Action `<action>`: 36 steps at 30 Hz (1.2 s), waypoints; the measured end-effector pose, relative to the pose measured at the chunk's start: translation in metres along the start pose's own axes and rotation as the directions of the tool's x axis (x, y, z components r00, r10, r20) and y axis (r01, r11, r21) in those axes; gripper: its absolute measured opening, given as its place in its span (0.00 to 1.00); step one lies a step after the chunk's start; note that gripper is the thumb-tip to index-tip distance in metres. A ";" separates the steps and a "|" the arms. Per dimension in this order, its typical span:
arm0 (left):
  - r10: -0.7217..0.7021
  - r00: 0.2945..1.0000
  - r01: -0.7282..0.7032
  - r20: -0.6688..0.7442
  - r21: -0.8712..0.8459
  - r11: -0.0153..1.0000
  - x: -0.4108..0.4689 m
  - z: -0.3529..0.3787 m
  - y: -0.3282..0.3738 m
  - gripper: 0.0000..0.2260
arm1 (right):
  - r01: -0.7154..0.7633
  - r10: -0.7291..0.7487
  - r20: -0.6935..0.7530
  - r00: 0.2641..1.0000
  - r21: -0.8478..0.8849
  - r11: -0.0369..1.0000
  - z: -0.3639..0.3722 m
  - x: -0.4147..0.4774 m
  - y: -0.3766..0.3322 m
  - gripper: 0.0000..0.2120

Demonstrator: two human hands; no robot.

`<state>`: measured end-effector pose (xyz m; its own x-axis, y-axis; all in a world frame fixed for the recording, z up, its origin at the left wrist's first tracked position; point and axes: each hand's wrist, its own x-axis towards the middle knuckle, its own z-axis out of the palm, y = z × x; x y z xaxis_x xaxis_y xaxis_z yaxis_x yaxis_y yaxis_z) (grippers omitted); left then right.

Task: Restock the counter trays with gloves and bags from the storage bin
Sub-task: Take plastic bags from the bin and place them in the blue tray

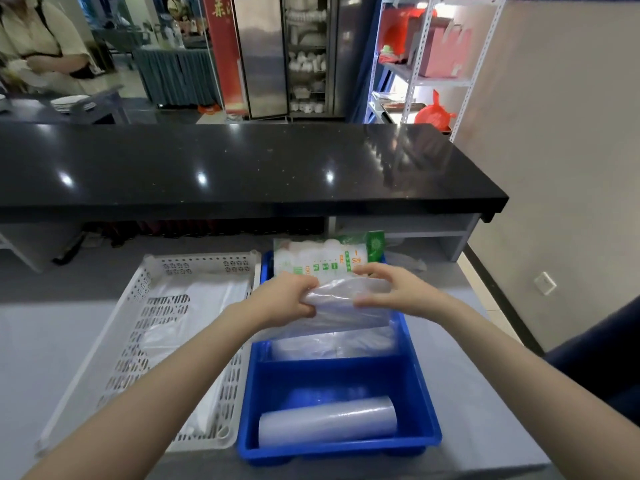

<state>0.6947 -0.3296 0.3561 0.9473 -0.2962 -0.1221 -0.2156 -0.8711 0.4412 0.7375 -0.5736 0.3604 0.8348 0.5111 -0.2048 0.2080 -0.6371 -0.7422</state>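
Observation:
A blue divided tray (420,424) stands on the grey counter in front of me. Over its far compartment both hands hold a stack of clear plastic gloves (349,304). My left hand (287,297) grips the stack's left end, and my right hand (394,289) pinches its upper right edge. Behind the stack a green and white printed glove pack (325,256) leans at the tray's far end. More clear plastic (332,346) lies in the far compartment below the stack. A roll of clear bags (327,422) lies in the near compartment.
A white perforated basket (138,323) with clear and white bags inside stands left of the blue tray. A raised black countertop (242,164) runs across behind them. A person stands far left beyond it. A beige wall closes the right side.

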 end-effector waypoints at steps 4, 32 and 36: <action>-0.020 0.996 0.028 0.092 -0.089 0.996 0.016 0.022 -0.001 0.08 | -0.043 0.028 -0.121 0.992 -0.117 0.992 0.025 0.009 0.015 0.24; 0.061 0.994 -0.078 0.089 0.211 0.974 0.011 0.087 -0.053 0.20 | 0.012 0.051 0.071 0.996 -0.683 0.730 0.079 0.011 0.045 0.17; 0.113 0.987 -0.079 -0.111 0.276 0.958 -0.005 0.075 -0.042 0.19 | 0.057 -0.149 -0.073 0.986 -0.695 0.716 0.079 0.004 0.046 0.22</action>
<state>0.6814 -0.3204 0.2718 0.9371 -0.3478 0.0282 -0.3468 -0.9192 0.1865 0.7107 -0.5555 0.2751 0.8296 0.5566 -0.0444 0.5508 -0.8287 -0.0995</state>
